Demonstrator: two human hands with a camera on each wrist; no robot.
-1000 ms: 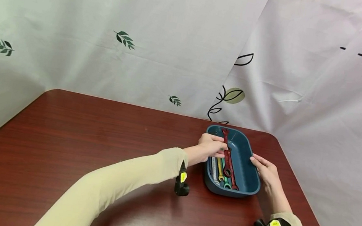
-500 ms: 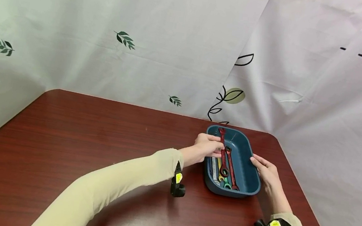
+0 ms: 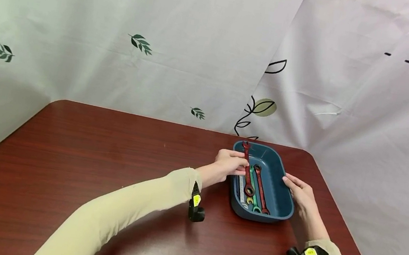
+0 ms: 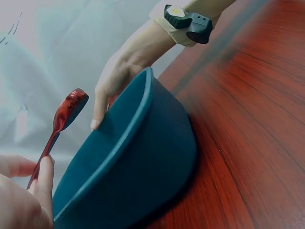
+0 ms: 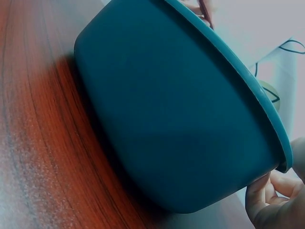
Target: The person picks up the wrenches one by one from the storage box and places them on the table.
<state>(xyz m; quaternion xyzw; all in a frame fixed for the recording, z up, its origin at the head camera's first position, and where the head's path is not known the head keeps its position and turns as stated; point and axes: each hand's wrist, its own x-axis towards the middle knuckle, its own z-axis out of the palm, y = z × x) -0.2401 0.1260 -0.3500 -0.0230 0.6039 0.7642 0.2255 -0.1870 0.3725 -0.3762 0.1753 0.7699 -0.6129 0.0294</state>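
Note:
My left hand (image 3: 230, 164) pinches a red wrench (image 3: 247, 178) between thumb and fingers, over the left side of a blue plastic tub (image 3: 277, 198). In the left wrist view the red wrench (image 4: 66, 114) stands above the tub's rim (image 4: 136, 121). My right hand (image 3: 302, 194) grips the tub's right rim, thumb on the inside and fingers outside, as the right wrist view also shows. Inside the tub lie another red wrench (image 3: 261, 192), a green wrench (image 3: 256, 206), a yellow one (image 3: 249, 200) and a silver one (image 3: 241, 189).
The tub stands near the far right corner of a reddish-brown wooden table (image 3: 117, 159). Pale cloth (image 3: 183, 55) with leaf prints hangs behind the table and along its right side.
My left hand has drawn back to the left with the red wrench, away from the other red wrench, uncovering more of the green one. The right hand and the tub have stayed put.

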